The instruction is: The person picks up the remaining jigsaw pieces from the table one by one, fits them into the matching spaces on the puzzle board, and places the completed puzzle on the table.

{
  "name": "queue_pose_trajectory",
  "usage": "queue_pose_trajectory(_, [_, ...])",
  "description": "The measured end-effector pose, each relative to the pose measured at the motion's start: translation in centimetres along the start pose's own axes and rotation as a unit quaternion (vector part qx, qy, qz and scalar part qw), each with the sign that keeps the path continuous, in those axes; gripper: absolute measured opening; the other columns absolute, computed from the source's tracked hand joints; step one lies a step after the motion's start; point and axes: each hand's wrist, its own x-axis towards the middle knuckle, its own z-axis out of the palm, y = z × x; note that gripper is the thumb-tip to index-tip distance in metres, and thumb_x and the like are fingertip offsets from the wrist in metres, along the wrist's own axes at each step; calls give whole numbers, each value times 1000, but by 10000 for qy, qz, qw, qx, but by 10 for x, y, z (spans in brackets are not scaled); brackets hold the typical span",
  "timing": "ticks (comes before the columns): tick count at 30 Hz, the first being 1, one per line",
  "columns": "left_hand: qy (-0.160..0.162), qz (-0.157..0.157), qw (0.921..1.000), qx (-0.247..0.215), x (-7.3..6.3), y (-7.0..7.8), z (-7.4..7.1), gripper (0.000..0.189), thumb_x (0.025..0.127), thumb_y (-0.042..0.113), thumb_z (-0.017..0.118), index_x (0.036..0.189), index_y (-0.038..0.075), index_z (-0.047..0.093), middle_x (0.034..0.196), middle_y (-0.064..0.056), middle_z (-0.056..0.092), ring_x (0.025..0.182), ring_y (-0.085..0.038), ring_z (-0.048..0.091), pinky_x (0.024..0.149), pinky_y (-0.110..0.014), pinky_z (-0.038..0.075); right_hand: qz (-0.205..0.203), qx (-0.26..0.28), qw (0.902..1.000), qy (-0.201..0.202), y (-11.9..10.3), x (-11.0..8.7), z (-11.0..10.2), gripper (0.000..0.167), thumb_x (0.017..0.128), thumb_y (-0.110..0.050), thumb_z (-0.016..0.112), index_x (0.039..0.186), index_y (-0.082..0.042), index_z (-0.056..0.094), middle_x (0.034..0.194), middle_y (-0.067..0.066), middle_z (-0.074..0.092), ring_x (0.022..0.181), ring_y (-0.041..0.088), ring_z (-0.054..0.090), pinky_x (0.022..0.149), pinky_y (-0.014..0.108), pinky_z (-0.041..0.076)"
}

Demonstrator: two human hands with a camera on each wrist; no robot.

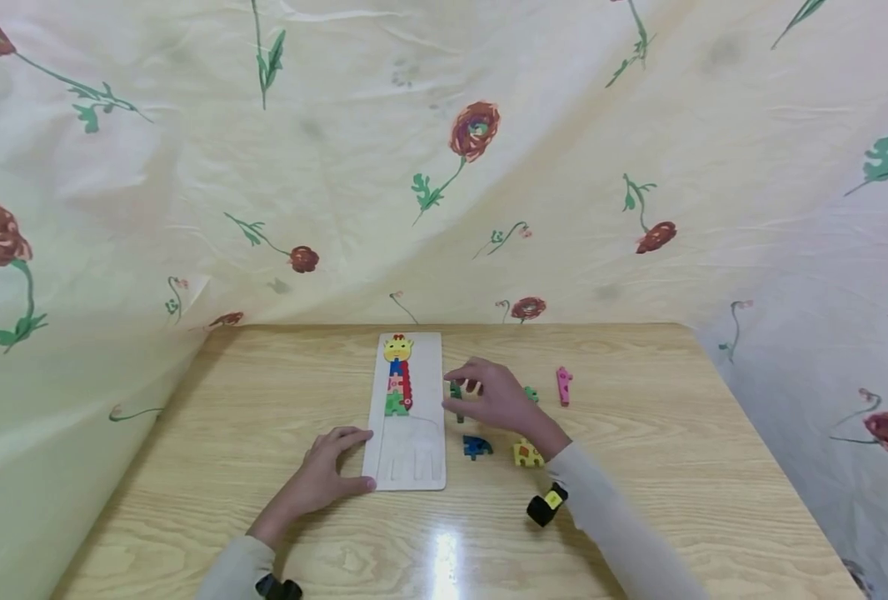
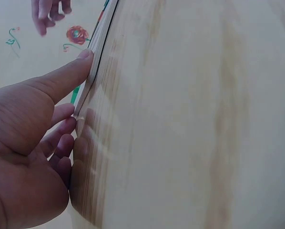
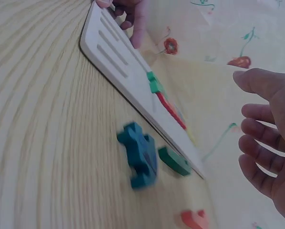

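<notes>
A white puzzle board (image 1: 429, 375) lies on the wooden table with a partly assembled giraffe puzzle (image 1: 396, 379) on its upper left: yellow head, blue, pink and green pieces, and a long red strip. My left hand (image 1: 322, 471) rests at the board's left edge, thumb and fingertips spread apart and touching it. Over the right side of the board hovers my right hand (image 1: 495, 396), fingers parted with nothing between them. Just under its fingertips is a narrow dark green piece (image 1: 456, 410). The right wrist view shows that hand (image 3: 271, 129) holding nothing, with a blue piece (image 3: 141, 155) closer to the camera.
Right of the board lie a blue piece (image 1: 477, 447), a yellow spotted piece (image 1: 526, 454) by the right forearm, a pink piece (image 1: 564, 386) farther out, and a green piece (image 1: 531, 393) partly hidden by the hand. Floral cloth (image 1: 384, 208) hangs behind the table.
</notes>
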Motion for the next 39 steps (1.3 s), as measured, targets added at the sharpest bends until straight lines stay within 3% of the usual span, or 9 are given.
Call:
queue_pose_trajectory(6, [-20,-26,10000,-59,-1,0,0,75,78,38,89,145,24,58,150,-4,49,138,-32,37,112,-63,34,-175,-253,9994,126,-1,-22,-19,43,89,-35,80,125,-11,73,107,9,70,92,28,66,72,32,55])
queue_pose_trajectory(13, [-28,-34,9999,-94,-1,1,-1,75,78,37,89,145,24,58,150,-4,48,139,-32,36,113,-64,33,-433,-465,9972,393,6,-48,-36,45,89,-36,80,126,-11,73,104,-2,68,92,27,67,76,47,58])
queue_pose_trajectory(19, [-47,-41,9999,-111,-1,0,-1,75,78,38,89,145,24,58,151,-3,48,139,-32,36,113,-64,32,-455,-662,9953,549,12,-72,-47,43,87,-34,82,123,-11,74,102,-3,68,93,26,67,74,47,58])
queue_pose_trajectory(27, [-48,-43,10000,-74,-1,0,-1,76,78,39,89,146,23,58,150,-4,48,138,-33,36,112,-65,33,149,-442,9980,425,28,-100,-51,50,87,-37,83,127,-8,72,109,8,68,93,27,63,75,42,58])
queue_pose_trajectory(33, [-21,-34,10000,-81,-1,0,-2,75,79,38,89,146,23,58,150,-5,48,137,-32,37,112,-64,33,408,-363,9976,435,42,-114,-50,54,85,-39,84,127,-6,72,104,5,66,92,24,61,73,35,56])
queue_pose_trajectory(39, [-31,30,10000,-64,-1,1,-1,74,79,37,89,145,22,58,150,-7,49,136,-33,38,111,-65,34,902,-402,9949,209,55,-126,-44,55,81,-42,87,126,-13,74,101,0,64,90,18,60,73,29,54])
